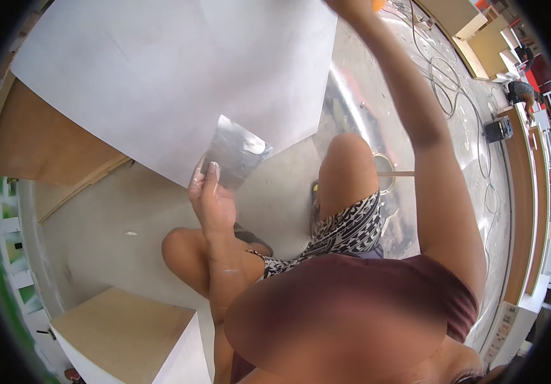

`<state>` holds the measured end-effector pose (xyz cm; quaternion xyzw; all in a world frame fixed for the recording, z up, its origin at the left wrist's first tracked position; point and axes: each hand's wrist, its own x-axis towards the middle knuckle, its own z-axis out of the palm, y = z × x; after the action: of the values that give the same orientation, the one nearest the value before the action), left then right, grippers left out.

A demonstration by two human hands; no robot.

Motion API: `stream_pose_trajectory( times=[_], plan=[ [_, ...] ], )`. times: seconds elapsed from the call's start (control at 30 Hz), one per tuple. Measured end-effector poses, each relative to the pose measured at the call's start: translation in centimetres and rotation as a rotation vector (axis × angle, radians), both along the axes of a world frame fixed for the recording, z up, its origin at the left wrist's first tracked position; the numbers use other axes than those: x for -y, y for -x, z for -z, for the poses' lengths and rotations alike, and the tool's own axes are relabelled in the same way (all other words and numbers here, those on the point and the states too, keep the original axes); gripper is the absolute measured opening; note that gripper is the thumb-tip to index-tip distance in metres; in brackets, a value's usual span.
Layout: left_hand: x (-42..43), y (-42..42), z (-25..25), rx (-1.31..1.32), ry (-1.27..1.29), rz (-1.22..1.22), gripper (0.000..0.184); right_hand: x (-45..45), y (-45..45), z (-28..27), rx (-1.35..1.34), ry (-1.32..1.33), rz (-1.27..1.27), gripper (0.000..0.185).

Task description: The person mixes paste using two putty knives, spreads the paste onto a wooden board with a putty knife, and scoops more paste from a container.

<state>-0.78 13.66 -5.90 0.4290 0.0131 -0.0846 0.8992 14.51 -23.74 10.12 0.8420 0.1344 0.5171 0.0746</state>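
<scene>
My left hand [213,192] is closed round the lower edge of a flat, shiny metal sheet [237,152], its fingers smeared with something whitish. The sheet is tilted and lies in view just in front of a large white panel [179,77]. My right arm stretches up to the top edge of the view, where my right hand [346,6] is only partly in the picture. Its fingers are cut off by the edge, so what they hold is hidden. Close by it is a small orange object [378,4], also cut off.
Brown boards [51,137] stand at the left, and a box with a tan top [125,329] is at the lower left. Cables [445,83] and a dark case [498,130] lie at the right. A person [520,93] is at the far right.
</scene>
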Motion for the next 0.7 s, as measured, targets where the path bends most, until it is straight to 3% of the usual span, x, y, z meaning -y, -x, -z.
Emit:
stream_pose_trajectory(
  times=[0.07,0.1,0.2,0.33,0.43,0.63,0.7],
  plan=[
    [0.1,-0.1,0.2,0.006,-0.004,0.007,0.029,-0.6,1.4,5.3,-0.003,0.025,0.062,0.054],
    [0.0,-0.2,0.3,0.008,-0.009,0.016,0.029,0.6,1.4,9.8,-0.128,-0.102,0.014,0.061],
    [0.2,-0.3,0.1,0.025,-0.021,0.035,0.030,0.2,3.2,18.1,-0.172,0.003,0.048,0.058],
    [0.0,-0.2,0.2,0.019,-0.029,0.052,0.040,-1.1,7.5,19.9,-0.499,0.049,0.106,0.061],
    [-0.2,-0.4,1.1,-0.017,-0.028,0.025,0.041,-1.1,8.2,15.9,-0.474,-0.061,0.169,0.059],
    [0.1,-0.7,1.0,-0.001,-0.010,0.027,0.041,3.0,3.9,0.9,-0.068,-0.346,-0.154,0.037],
    [-0.2,-1.0,1.5,0.007,-0.018,0.024,0.042,3.5,3.3,-4.1,0.003,-0.324,-0.105,0.034]
  ],
)
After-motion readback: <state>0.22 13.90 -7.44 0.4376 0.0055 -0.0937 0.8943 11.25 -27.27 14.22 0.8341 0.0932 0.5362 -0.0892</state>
